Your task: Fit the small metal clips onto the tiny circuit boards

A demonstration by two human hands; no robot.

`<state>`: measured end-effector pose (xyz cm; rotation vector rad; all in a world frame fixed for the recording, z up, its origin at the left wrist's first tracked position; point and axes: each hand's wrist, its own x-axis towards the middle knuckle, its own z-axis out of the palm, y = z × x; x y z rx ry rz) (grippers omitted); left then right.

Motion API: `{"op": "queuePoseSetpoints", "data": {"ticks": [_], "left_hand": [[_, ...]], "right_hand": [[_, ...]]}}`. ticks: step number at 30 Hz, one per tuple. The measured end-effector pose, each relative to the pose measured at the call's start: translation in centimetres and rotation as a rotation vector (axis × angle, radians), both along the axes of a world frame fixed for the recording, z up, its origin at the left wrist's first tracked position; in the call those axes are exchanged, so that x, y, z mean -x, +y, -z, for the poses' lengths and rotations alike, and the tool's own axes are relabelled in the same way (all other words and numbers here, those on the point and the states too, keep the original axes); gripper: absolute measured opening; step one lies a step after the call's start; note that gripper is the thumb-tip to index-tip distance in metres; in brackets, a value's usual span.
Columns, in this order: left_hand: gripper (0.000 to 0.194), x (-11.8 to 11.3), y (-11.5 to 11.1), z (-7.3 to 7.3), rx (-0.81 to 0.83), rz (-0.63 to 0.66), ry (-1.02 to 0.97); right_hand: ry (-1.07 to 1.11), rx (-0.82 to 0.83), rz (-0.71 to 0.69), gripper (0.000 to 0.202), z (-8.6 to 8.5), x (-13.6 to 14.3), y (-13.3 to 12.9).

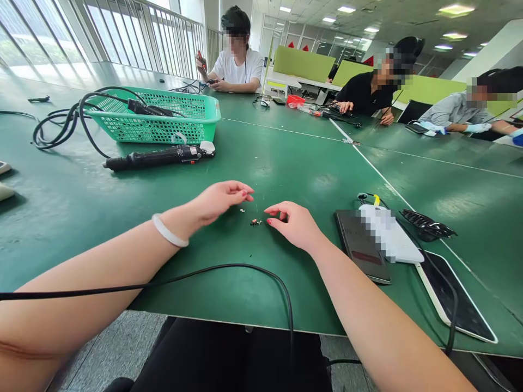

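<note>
My left hand (223, 200), with a white band at the wrist, hovers over the green table, thumb and forefinger brought together. Anything in that pinch is too small to make out. Facing it, my right hand (295, 222) has its thumb and forefinger apart, with nothing visible between them. Just left of its fingertips lie a few tiny metal and copper-coloured pieces (255, 222). Another tiny light piece (242, 210) rests below my left fingertips.
A green mesh basket (163, 128) with cables stands behind a black electric screwdriver (157, 157). At right lie a dark notebook (362, 247), a white device (388, 231) and a phone (457, 296). A black cable (229, 266) crosses the front. Several people sit farther back.
</note>
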<state>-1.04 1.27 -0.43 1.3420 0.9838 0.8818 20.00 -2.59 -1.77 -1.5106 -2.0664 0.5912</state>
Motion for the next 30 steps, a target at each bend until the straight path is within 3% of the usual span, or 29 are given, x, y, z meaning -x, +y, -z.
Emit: {"op": "queuePoseSetpoints", "data": {"ticks": [5,10,15,19,24,30], "left_hand": [[0.028,-2.7,-1.5,1.1,0.126,0.185,-0.204],[0.023,-2.0,-1.2,0.8,0.156,0.126,-0.351],[0.016,-0.8,-0.9,0.3,0.067,0.072,-0.271],[0.012,-0.7,-0.9,0.2,0.017,0.093,-0.191],[0.008,-0.9,-1.2,0.3,0.106,0.062,-0.182],[0.017,-1.2,-1.5,0.3,0.168,0.064,-0.144]], "right_hand": [[-0.092,-0.098,-0.173,0.019,0.2,0.8,0.0],[-0.084,-0.089,-0.180,0.021,0.1,0.8,-0.2],[-0.080,-0.085,-0.186,0.008,0.0,0.9,-0.3],[-0.089,-0.095,-0.178,0.014,-0.2,1.1,-0.2],[-0.038,-0.122,-0.138,0.017,-0.6,0.6,-0.2],[0.142,-0.073,0.011,0.014,-0.8,0.3,-0.6]]}}
